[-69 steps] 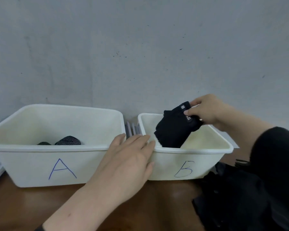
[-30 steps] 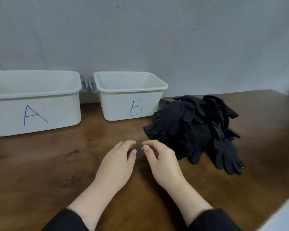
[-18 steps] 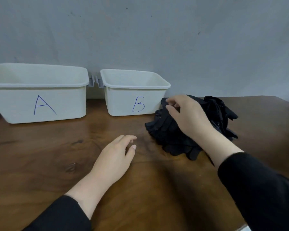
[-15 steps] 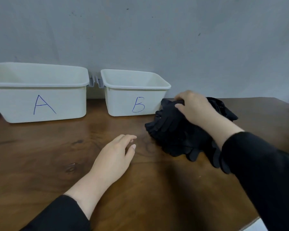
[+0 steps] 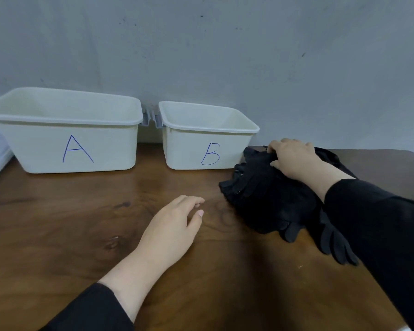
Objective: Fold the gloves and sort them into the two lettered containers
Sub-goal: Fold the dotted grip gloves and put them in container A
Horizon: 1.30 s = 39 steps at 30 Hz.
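Where fingers curl: right hand (image 5: 294,158), soft black gloves (image 5: 268,199).

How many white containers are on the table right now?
2. Container A sits at the back left of the table; the smaller container B stands to its right, beside the pile of black gloves.
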Each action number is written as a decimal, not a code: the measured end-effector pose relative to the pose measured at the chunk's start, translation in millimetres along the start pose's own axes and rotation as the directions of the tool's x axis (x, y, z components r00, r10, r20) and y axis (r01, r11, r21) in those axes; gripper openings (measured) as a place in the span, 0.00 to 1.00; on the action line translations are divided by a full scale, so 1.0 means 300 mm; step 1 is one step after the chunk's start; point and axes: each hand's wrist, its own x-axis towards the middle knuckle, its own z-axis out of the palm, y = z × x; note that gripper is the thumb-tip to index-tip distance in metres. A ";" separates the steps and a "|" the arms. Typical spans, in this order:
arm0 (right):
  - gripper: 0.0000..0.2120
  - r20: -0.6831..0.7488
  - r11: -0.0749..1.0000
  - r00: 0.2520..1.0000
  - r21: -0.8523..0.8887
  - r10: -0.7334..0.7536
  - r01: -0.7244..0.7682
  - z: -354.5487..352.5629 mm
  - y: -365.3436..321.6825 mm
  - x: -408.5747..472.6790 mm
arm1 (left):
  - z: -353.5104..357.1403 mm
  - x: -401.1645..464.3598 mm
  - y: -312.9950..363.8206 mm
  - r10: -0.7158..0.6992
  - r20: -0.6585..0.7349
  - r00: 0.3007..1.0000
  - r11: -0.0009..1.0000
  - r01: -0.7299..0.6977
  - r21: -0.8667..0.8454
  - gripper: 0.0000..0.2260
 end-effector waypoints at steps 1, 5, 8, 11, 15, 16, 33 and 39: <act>0.08 0.019 1.000 1.000 0.005 -0.007 0.007 -0.003 -0.001 0.000 | 0.000 0.000 0.000 0.002 0.003 1.000 1.000 -0.002 0.007 0.14; 0.03 -0.003 0.996 1.000 0.087 -0.005 0.006 -0.009 0.007 0.005 | 0.000 0.002 -0.003 0.006 0.015 1.000 1.000 -0.006 0.019 0.14; 0.06 -0.035 0.973 0.999 0.230 0.027 -0.018 -0.054 0.015 0.007 | -0.002 0.005 -0.003 0.000 0.015 1.000 1.000 0.000 0.019 0.14; 0.05 -0.104 0.891 0.993 0.454 0.063 -0.009 -0.150 0.003 -0.015 | -0.005 0.002 0.001 -0.006 0.013 1.000 1.000 0.006 0.006 0.14; 0.04 -0.195 0.614 0.972 0.786 0.128 0.076 -0.305 -0.065 -0.084 | -0.024 0.000 0.022 -0.079 -0.043 0.996 0.966 0.066 -0.249 0.13; 0.05 -0.200 0.559 0.973 0.823 0.117 0.102 -0.331 -0.092 -0.103 | -0.034 0.001 0.035 -0.132 -0.052 0.990 0.916 0.101 -0.388 0.12; 0.05 -0.032 0.230 0.965 0.969 -0.259 0.094 -0.282 -0.587 -0.339 | -0.396 -0.004 0.004 -0.562 0.083 0.823 0.206 0.237 -0.949 0.20; 0.09 0.179 0.045 0.959 0.984 -0.217 -0.174 -0.115 -0.715 -0.364 | -0.598 0.087 -0.124 -0.519 -0.273 0.810 0.751 0.280 -0.598 0.21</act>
